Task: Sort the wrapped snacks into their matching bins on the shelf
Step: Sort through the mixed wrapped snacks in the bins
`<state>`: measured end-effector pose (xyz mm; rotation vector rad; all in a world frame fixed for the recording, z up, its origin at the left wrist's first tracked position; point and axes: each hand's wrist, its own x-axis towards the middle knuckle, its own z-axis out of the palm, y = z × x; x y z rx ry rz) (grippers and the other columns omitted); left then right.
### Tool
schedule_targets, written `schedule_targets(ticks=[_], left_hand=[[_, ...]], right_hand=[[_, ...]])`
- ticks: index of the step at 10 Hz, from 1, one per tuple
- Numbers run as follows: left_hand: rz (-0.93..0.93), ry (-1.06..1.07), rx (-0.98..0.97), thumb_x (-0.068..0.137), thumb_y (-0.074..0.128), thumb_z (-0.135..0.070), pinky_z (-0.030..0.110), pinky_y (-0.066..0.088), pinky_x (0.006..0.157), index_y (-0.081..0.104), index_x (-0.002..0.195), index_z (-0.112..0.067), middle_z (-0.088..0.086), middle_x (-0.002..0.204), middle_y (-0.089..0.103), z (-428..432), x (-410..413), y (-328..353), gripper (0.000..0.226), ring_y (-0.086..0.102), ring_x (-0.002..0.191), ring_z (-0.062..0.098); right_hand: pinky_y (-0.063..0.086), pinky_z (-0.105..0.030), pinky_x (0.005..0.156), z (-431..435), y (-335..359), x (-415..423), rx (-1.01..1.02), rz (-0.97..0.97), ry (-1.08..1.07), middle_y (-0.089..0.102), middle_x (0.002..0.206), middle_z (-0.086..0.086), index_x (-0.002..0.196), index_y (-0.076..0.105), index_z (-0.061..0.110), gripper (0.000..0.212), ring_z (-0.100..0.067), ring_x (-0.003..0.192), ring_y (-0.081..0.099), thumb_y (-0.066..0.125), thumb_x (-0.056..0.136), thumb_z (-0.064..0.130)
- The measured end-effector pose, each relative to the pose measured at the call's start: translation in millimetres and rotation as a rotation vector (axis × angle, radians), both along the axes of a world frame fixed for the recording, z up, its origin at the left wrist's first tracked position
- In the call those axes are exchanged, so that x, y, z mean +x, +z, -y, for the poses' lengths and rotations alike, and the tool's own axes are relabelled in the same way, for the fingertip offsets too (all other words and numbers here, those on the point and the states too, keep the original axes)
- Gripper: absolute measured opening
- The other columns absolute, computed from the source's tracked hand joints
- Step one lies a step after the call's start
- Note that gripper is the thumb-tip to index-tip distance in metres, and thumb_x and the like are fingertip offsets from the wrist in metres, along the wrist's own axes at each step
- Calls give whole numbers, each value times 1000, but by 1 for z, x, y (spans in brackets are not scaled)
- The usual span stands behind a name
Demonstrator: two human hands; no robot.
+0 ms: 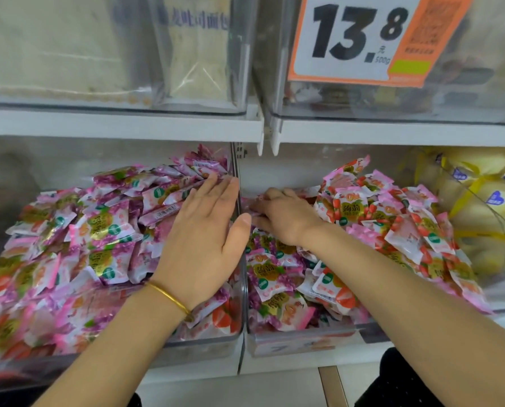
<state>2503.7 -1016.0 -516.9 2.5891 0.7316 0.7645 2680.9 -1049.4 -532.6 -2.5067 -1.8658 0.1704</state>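
Wrapped snacks (107,230) are heaped in two clear plastic bins that stand side by side on the lower level of the white shelf (127,124). They are too many to be counted.

The left hand (204,230) is laid flat, palm down, on the heap in the left bin (186,348). Its fingers (216,186) are kept straight and close together, and its thumb side is set against the wall between the bins. The right hand (286,218) is reached across into the left part of the right bin (298,342). Its fingers are curled, and a pink packet (252,214), much blurred, is pinched between them and the thumb.

One thin gold bracelet (169,296) is worn on the left wrist.

Small, flat, pillow-shaped packets of glossy film are seen, with crimped ends. Purple flowers are printed on most of those in the left bin, red strawberries on most of those in the right bin, and some of each kind are mixed near the front of both.

Yellow packets (480,201) with blue hearts are kept in a third clear bin at the right. One orange and white price tag (348,39) is hung above, marked 13.8.
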Motion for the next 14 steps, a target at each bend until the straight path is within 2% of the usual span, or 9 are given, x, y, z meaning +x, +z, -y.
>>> schedule_targets(ticks=[1,2,3,4,6,8,10,12,14], left_hand=[[-10,3,-4,84,8,-54,23,2,116,26,147,-16,2,154,27,1,0,0,76,11,144,10],[-11,8,4,84,7,-54,25,3,116,27,147,-15,2,154,27,1,1,0,77,11,144,11],[-13,6,3,84,7,-54,25,4,117,27,147,-14,2,154,27,1,1,0,77,11,145,11],[-2,5,-9,84,8,-55,25,4,116,27,147,-15,2,153,28,1,0,1,77,12,144,11],[1,8,-10,83,8,-55,23,4,115,27,147,-15,1,153,28,1,0,1,78,12,144,11],[0,10,-6,83,7,-55,22,4,115,28,147,-15,2,153,28,1,0,0,78,12,144,11],[-8,16,4,83,7,-54,20,1,114,27,147,-15,2,153,28,0,0,0,77,12,144,11],[-19,15,9,83,5,-54,23,2,115,25,147,-16,1,154,28,0,0,-1,78,11,145,12],[-25,18,9,82,5,-54,25,3,117,26,147,-16,1,154,27,0,1,-1,78,11,145,12]], right_hand=[[40,-40,101,17,12,-2,187,-115,14,51,131,-11,140,42,19,47,-30,123,45,45,94,7],[44,-30,95,45,29,-9,300,-213,59,62,118,-5,121,63,16,33,-18,106,57,55,91,6],[41,-24,99,63,34,-22,12,-377,190,60,126,3,124,61,19,45,-6,111,53,69,82,32],[38,-28,104,63,28,-30,-128,-367,260,52,136,3,133,52,20,67,-10,122,47,75,74,39],[42,-30,97,63,25,-32,-68,-293,254,54,128,-1,130,51,18,69,-15,115,49,77,71,43],[48,-37,86,58,22,-29,45,-234,206,60,114,-4,121,54,14,53,-20,102,57,69,80,43],[42,-33,102,56,21,-29,-121,-369,252,54,134,0,131,52,14,67,-15,120,51,76,74,40],[43,-25,95,57,27,-28,-59,-381,213,60,125,2,126,56,15,46,-12,111,54,68,84,29],[46,-24,80,58,39,-22,167,-279,172,69,102,-1,109,68,14,24,-12,90,62,53,94,26]])
